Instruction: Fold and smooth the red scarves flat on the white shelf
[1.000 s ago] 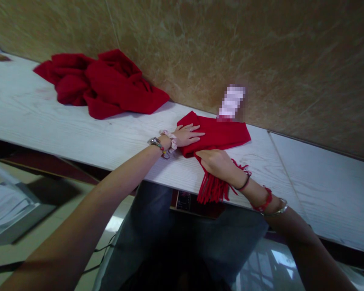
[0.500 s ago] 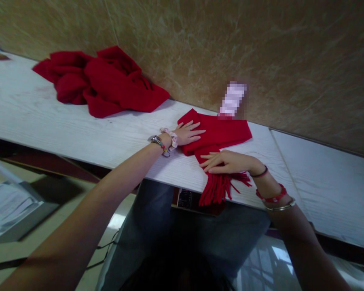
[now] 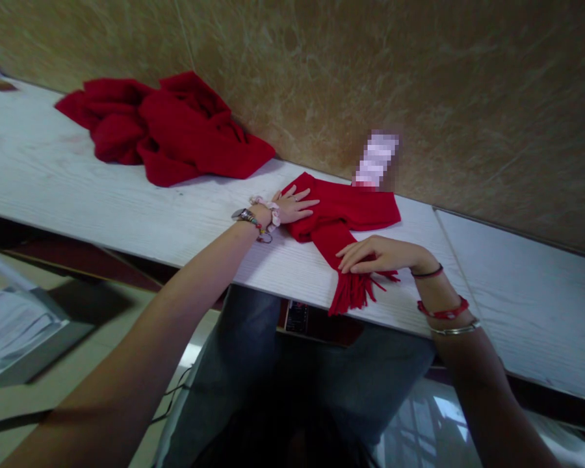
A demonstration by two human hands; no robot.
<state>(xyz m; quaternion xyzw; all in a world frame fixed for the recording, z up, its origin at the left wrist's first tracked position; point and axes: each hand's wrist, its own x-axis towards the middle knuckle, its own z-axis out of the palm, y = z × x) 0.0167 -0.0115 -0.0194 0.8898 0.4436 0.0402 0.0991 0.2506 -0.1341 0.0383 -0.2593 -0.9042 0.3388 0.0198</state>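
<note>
While left fingers (image 3: 308,203) splay on the red scarf (image 3: 365,208), right fingers (image 3: 370,265) droop over its fringe (image 3: 347,296), grip unclear; tugging could skew it

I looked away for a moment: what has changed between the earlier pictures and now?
The right hand has uncurled and moved right, toward the fringe of the red scarf; the fringe has shifted slightly right too. The left hand stays spread on the scarf, and the red cloth heap stays put.
</note>
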